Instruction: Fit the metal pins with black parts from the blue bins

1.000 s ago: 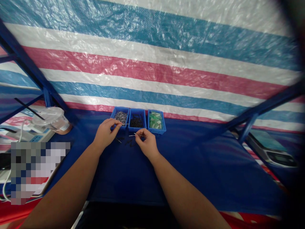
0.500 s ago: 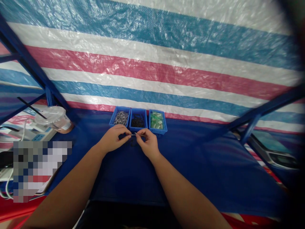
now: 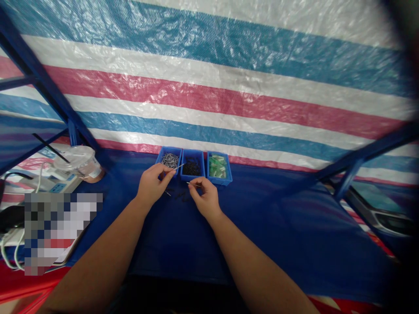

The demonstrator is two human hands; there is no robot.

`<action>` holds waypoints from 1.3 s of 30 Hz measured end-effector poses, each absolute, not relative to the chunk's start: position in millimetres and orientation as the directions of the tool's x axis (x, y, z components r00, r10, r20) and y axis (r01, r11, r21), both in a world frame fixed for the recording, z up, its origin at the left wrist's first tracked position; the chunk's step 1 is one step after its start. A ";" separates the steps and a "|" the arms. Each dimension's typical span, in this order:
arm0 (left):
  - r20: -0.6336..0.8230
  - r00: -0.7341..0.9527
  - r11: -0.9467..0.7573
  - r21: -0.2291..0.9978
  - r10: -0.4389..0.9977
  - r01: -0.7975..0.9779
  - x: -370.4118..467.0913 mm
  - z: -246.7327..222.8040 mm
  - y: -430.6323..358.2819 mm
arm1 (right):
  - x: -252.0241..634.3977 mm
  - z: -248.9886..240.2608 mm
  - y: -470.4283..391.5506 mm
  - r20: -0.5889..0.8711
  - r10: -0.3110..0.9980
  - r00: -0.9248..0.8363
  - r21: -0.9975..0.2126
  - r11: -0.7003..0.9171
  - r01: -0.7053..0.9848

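Observation:
My left hand [image 3: 151, 184] pinches a thin silver metal pin [image 3: 179, 167] between thumb and forefinger, in front of the left and middle bins. To its right, my right hand [image 3: 207, 197] is closed on a slim light-coloured rod [image 3: 193, 184], whose kind is too small to make out. The left blue bin [image 3: 158, 158] contains many silver metal pins [image 3: 170, 160]. Small black pieces [image 3: 191, 168] lie in the middle bin [image 3: 192, 177]. In the right bin [image 3: 220, 179] are green and clear plastic pieces [image 3: 217, 165]. A few dark bits [image 3: 181, 195] and another pin [image 3: 168, 193] rest on the table between my hands.
A lidded plastic cup [image 3: 81, 163] with a black straw stands at the left beside a power strip [image 3: 60, 187]. Blurred-out papers [image 3: 65, 231] lie nearer me. A scale-like device [image 3: 386, 213] sits far right. Striped sheeting [image 3: 229, 96] hangs behind the blue table [image 3: 278, 226].
My hands have drawn apart; the left moved up with its pin, away from the right. The pin on the table has come into sight. The view has shifted slightly.

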State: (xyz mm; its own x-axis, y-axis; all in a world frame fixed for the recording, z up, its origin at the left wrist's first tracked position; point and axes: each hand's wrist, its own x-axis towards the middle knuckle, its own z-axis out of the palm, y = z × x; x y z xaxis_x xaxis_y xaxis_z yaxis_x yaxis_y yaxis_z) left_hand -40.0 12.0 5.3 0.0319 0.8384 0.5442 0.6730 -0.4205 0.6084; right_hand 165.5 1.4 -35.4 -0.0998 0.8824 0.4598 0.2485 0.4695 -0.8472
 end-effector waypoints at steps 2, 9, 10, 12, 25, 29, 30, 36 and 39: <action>0.514 -0.100 -0.295 0.629 0.852 0.719 -41.8 3.0 14.6 | 164.6 -38.8 2.5 0.453 0.886 -0.101 -0.852 0.463 0.243; 0.447 0.109 -0.384 0.589 0.888 0.711 -45.4 1.2 15.3 | 163.9 -44.4 4.2 0.428 0.897 -0.113 -0.868 0.443 0.226; 0.443 0.193 -0.446 0.588 0.876 0.675 -44.2 2.2 13.9 | 164.4 -42.9 3.5 0.434 0.893 -0.117 -0.861 0.450 0.236; 0.420 0.340 -0.537 0.588 0.841 0.605 -40.8 3.8 10.7 | 165.5 -39.4 2.0 0.451 0.883 -0.130 -0.845 0.470 0.257; 0.417 0.458 -0.618 0.581 0.785 0.530 -31.6 1.8 5.4 | 164.4 -44.2 2.4 0.412 0.898 -0.155 -0.899 0.429 0.093; 0.528 0.299 -0.591 0.562 0.795 0.578 -35.0 2.4 7.7 | 163.9 -40.8 2.1 0.396 0.905 -0.154 -0.900 0.416 0.129; 0.559 0.241 -0.576 0.562 0.793 0.594 -35.9 2.2 8.6 | 164.2 -39.7 1.9 0.391 0.906 -0.164 -0.895 0.416 0.161; 0.589 -0.011 -0.423 0.594 0.808 0.684 -38.8 1.8 11.5 | 165.5 -38.4 1.6 0.386 0.895 -0.221 -0.853 0.438 0.285; 0.577 -0.036 -0.394 0.600 0.816 0.696 -38.6 2.8 11.2 | 165.1 -39.0 1.9 0.388 0.891 -0.237 -0.847 0.446 0.289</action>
